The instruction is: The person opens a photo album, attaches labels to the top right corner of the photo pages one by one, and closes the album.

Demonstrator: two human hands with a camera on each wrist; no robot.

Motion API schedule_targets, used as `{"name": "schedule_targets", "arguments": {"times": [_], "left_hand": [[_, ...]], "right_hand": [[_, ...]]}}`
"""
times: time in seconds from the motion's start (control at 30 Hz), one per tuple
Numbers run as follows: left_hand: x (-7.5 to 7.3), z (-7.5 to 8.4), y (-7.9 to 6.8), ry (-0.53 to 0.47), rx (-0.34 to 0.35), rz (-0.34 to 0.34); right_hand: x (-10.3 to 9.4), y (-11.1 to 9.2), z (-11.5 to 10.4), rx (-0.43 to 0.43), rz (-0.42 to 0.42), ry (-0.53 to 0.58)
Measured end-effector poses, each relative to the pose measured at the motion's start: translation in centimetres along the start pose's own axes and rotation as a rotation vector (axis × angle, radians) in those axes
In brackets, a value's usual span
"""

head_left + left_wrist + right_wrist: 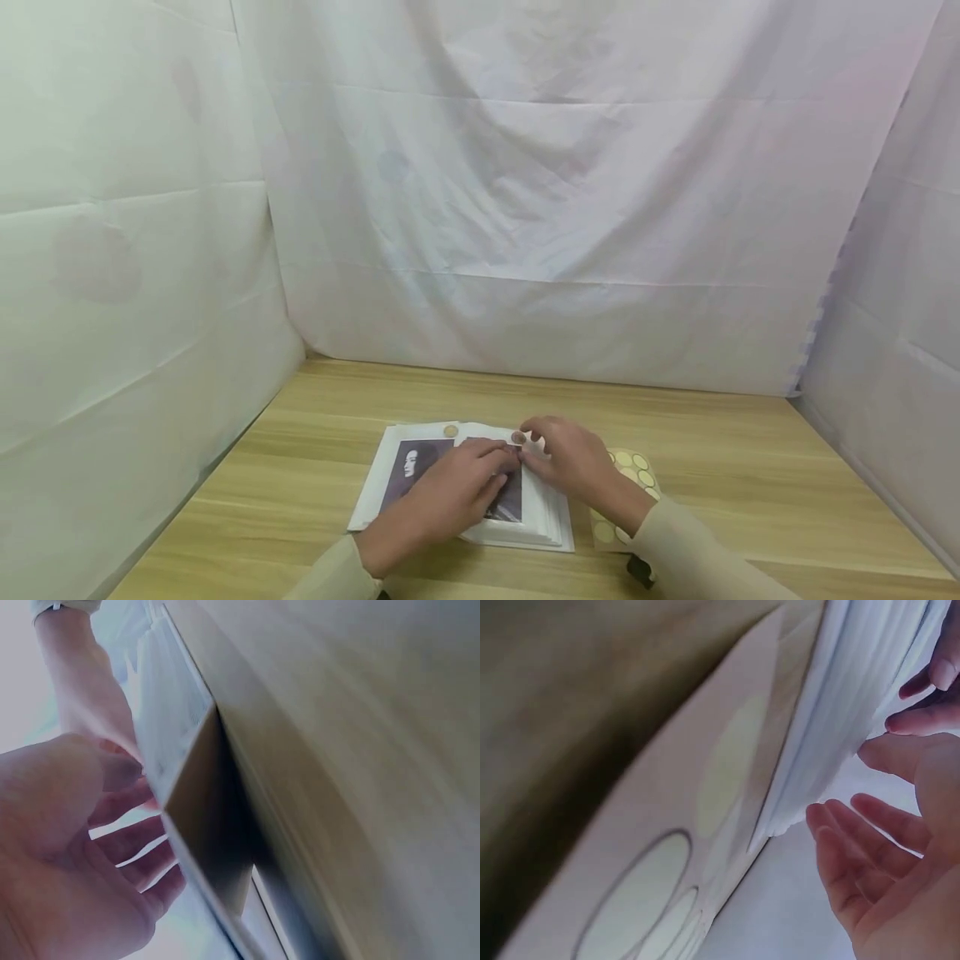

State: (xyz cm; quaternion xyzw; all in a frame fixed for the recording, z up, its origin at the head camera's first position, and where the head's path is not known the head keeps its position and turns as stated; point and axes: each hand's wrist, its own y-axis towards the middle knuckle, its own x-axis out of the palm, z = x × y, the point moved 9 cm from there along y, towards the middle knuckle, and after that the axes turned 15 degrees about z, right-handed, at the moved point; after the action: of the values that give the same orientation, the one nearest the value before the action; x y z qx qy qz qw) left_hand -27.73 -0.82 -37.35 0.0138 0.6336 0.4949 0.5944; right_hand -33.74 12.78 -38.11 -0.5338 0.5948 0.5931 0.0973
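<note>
An open photo album [551,521] lies on the table, with a dark portrait photo [393,487] on its left page and another dark photo [510,506] on the right. One small round sticker [451,431] shows at the top of the left page, a second round sticker [518,437] at the top of the right. My left hand [467,482] rests over the right-hand photo, hiding much of it, fingers extended toward the second sticker. From the other side, my right hand [576,458] touches the page with its thumb below that sticker, its fingertips right beside it.
A sheet of round pale-yellow stickers [602,542] lies just right of the album, partly under my right forearm. The wooden table [750,483] extends on both sides. White cloth [525,208] hangs at the back, left and right.
</note>
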Motion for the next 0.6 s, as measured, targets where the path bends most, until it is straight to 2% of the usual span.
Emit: {"name": "schedule_targets", "arguments": {"times": [0.23, 0.6], "left_hand": [[-2.4, -1.6, -1.8, 0.020, -0.098, 0.002], [-6.7, -5.0, -6.9, 0.050, -0.246, -0.036]], "right_hand": [[-1.5, -1.6, 0.4, 0.061, -0.064, 0.016], [-2.1, -4.5, 0.3, 0.122, -0.123, 0.034]]}}
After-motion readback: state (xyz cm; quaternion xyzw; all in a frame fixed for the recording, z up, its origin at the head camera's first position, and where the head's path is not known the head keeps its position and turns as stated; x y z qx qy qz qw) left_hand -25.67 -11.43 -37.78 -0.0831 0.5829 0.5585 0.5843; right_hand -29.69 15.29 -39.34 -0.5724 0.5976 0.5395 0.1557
